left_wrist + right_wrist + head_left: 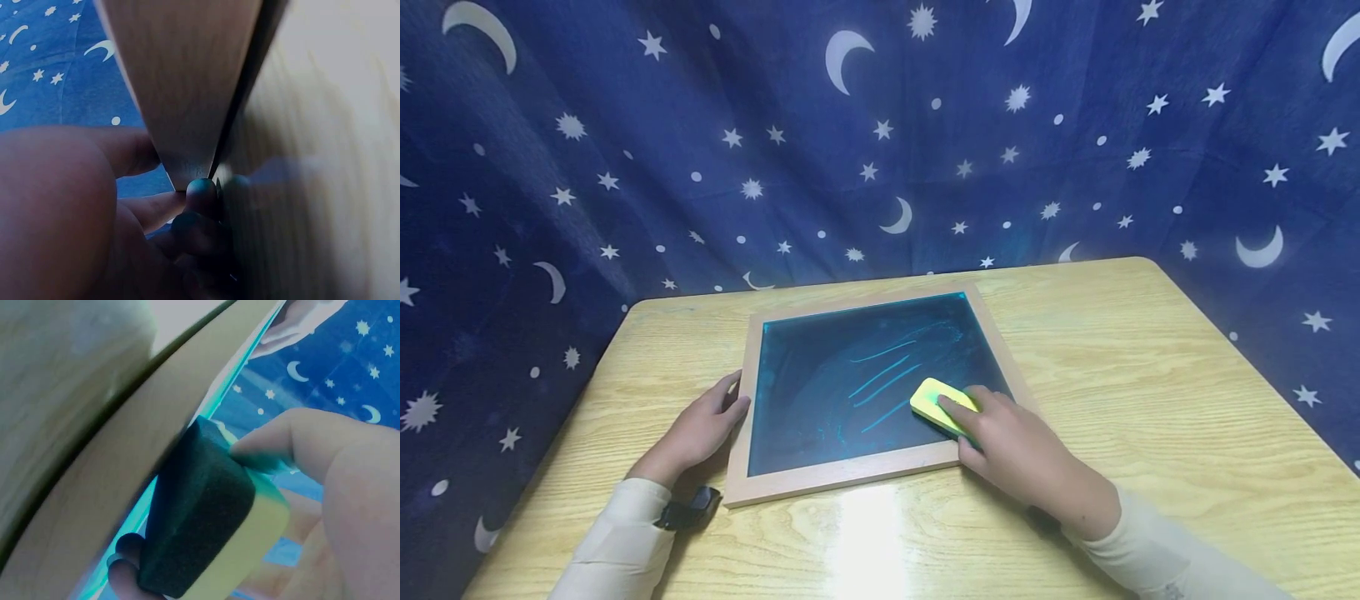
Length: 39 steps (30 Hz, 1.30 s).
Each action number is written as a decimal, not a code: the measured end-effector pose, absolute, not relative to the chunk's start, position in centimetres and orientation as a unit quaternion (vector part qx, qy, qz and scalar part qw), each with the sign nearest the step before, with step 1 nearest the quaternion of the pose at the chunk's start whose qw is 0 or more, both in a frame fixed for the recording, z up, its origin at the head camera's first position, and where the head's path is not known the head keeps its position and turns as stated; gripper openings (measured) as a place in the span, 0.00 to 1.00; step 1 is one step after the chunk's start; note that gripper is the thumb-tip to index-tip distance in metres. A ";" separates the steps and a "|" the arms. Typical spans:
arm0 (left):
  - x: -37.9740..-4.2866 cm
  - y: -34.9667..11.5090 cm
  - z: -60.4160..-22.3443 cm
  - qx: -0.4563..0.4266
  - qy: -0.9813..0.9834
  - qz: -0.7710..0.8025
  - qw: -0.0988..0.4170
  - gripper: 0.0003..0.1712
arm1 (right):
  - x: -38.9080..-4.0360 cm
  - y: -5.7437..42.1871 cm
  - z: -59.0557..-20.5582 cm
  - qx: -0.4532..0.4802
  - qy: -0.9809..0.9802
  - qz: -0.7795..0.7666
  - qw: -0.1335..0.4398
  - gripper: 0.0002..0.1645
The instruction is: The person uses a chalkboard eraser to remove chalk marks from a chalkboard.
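Head view: right of centre, we are seeing the right hand (1018, 446) gripping a yellow, round-cornered block eraser (934, 398) with a black, felt-like underside, thumb and fingers closing round it. The eraser is sitting over the lower right part of a flat, dark blackboard (805, 358) with a pale wood border (850, 472), just right of four thin blue chalk-like strokes (880, 377). Left of centre, the left hand (703, 429) is holding the border's left side, its bent fingers and thumb touching the edge in the left wrist view. The board is lying on a pale wood-grain table (1112, 375); a deep-blue curtain (820, 125) with white moons and stars is filling the top.

Handling, our judgement: we are reckoning the eraser light, softish, hard to break, perhaps dusty. Best hold: the yellow block's two long sides, fingertips keeping off the black. The board is looking stiff, heavier and smooth-faced; we are favouring its border as a grip. Right wrist view, centre: whether the black underside is lying wholly flat, we cannot tell.
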<state>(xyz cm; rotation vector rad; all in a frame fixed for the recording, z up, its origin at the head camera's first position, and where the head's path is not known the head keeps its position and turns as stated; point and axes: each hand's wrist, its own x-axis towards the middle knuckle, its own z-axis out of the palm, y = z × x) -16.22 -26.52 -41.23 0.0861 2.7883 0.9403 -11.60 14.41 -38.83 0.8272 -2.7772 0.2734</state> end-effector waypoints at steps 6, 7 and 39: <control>-16.1 -26.6 -41.2 0.029 0.942 0.318 0.103 0.37 | -12.5 15.3 -38.7 0.256 -0.956 0.085 0.114 0.31; -16.1 -26.6 -41.2 0.029 0.942 0.317 0.102 0.37 | -12.6 15.4 -38.6 0.252 -0.957 0.088 0.111 0.31; -16.6 -26.7 -41.4 0.028 0.944 0.314 0.099 0.36 | -13.6 15.8 -38.6 0.215 -0.967 0.079 0.108 0.25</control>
